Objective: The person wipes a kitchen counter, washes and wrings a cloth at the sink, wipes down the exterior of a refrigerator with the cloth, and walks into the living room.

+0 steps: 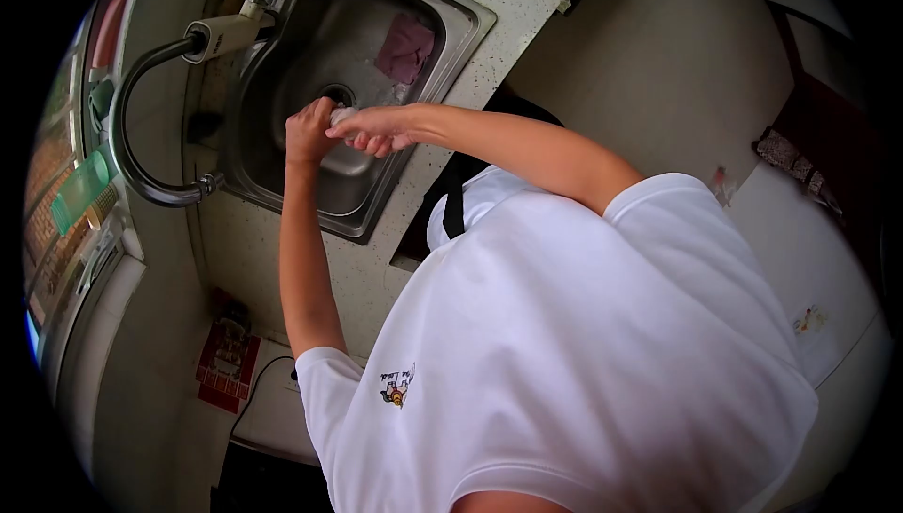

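Over the rectangular, grey stainless-steel sink (357, 29), a small, wet-looking whitish bundle (340, 115) sits between the two bare hands. The right hand (372, 129) wraps it, fingers curled and pressed together; the left hand (308, 132) is bunched against it, fingertips hidden, so whether they pinch it I cannot tell. A crumpled mauve cloth (407, 48) lies inside the sink; a pale-bodied tap (224, 38) with a curved metal spout stands beside it
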{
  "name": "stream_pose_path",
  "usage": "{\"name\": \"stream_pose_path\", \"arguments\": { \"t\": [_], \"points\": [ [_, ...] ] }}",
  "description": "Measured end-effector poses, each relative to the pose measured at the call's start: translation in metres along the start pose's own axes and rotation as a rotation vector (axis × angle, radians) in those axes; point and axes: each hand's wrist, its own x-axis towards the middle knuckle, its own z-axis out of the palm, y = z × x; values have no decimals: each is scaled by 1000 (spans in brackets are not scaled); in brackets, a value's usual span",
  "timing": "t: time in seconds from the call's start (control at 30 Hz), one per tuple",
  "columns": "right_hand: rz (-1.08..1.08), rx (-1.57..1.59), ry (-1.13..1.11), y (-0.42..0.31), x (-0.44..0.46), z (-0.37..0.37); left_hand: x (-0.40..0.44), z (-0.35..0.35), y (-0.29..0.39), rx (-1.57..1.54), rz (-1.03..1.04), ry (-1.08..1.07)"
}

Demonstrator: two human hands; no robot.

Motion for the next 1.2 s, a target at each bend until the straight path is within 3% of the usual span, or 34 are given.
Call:
{"name": "stream_pose_path", "arguments": {
  "t": [0.27,0.37,0.43,0.5,0.57,0.63,0.7,0.77,0.8,0.87,0.93,0.97,1.03,1.1,1.13,1.17,1.2],
  "points": [
    [-29,502,-243,17,13,4,3,3,7,-123,-57,225],
    [-13,428,-205,14,13,-2,3,13,8,-145,-102,274],
    [-3,-28,4,-2,11,-3,-1,21,10,-103,-216,306],
    [-31,-606,198,-16,14,-7,-9,18,23,-138,-402,218],
    [-71,-936,291,-20,15,-3,-19,13,30,-179,-528,100],
    [-14,-1023,222,-15,49,-52,-30,5,42,-51,-684,-9],
    [-389,-697,884,-11,58,-88,-45,-9,62,-70,-905,-102],
    [156,-1458,997,-8,27,-55,-62,-23,80,-73,-1053,-56],
    [129,-1460,1005,-9,22,-44,-71,-27,86,-102,-1131,-44],
    [133,-1492,932,-13,19,-24,-104,-20,83,-223,-1152,63],
    [-31,-1485,825,-20,7,-6,-114,-31,101,-193,-1184,106],
    [-75,-1408,747,-19,6,-1,-115,-37,113,-186,-1163,113],
    [-337,-1190,536,-10,-35,12,-102,-48,143,-385,-1078,428],
    [-364,-966,422,-5,-91,26,-76,-58,180,-337,-1066,405],
    [-328,-767,351,-4,-139,36,-58,-55,197,-500,-1007,446],
    [-337,-764,358,4,-161,26,-38,-52,221,-664,-950,485],
    [-404,-568,254,10,-178,16,-8,-54,259,-639,-773,432]
  ]
}}
